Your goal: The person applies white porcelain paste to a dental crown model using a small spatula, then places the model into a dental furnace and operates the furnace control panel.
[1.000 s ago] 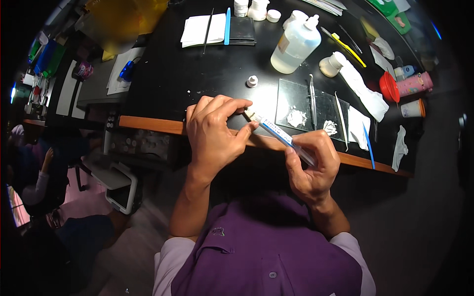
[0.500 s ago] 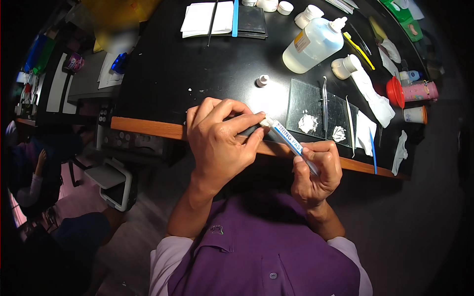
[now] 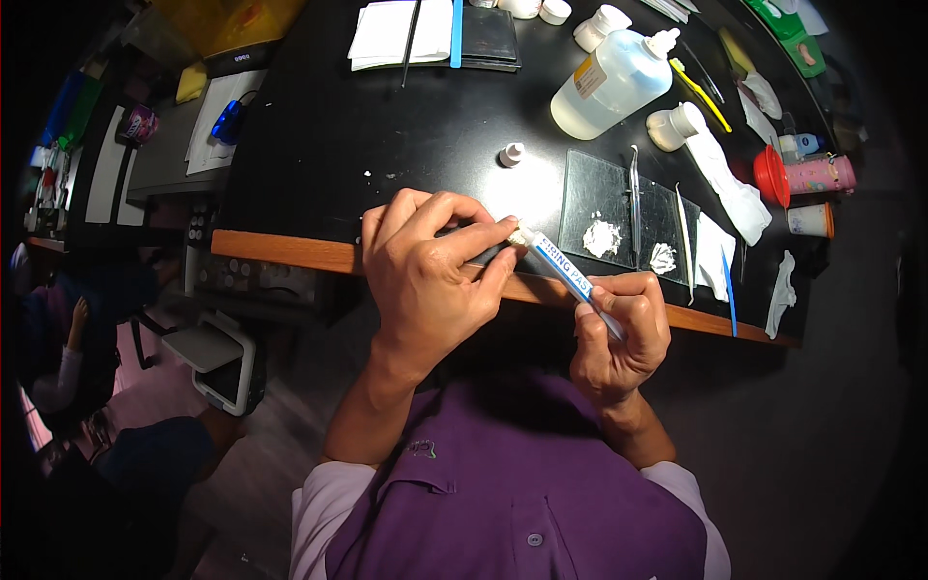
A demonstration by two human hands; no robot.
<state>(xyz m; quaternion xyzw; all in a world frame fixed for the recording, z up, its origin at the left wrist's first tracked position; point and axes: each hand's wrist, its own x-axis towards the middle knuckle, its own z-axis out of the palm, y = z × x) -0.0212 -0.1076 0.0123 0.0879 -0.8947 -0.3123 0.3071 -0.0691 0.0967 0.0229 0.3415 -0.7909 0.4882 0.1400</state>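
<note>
My left hand (image 3: 425, 275) is closed at the desk's wooden front edge (image 3: 280, 249), thumb and forefinger around a small pale piece (image 3: 514, 238); a dark object under the fingers is mostly hidden. My right hand (image 3: 619, 338) grips a clear syringe with a blue-and-white label (image 3: 561, 266), its upper end touching or very close to the pale piece. Beyond my hands lie a glass slab (image 3: 597, 184) with white paste (image 3: 601, 239) and metal instruments (image 3: 634, 208). A small white bottle (image 3: 512, 155) stands behind the syringe tip.
A large translucent bottle (image 3: 604, 92), white jars (image 3: 599, 29), a paper pad (image 3: 396, 34), a yellow brush (image 3: 701, 94), crumpled tissue (image 3: 730, 193) and a red bowl (image 3: 771, 176) are on the desk. At far left a co-worker (image 3: 63, 348) sits near an open bin (image 3: 222, 367).
Since a second ago both hands and the syringe have shifted slightly rightward and down in the picture, while the desk items appear farther right and higher. The last half second shows little change.
</note>
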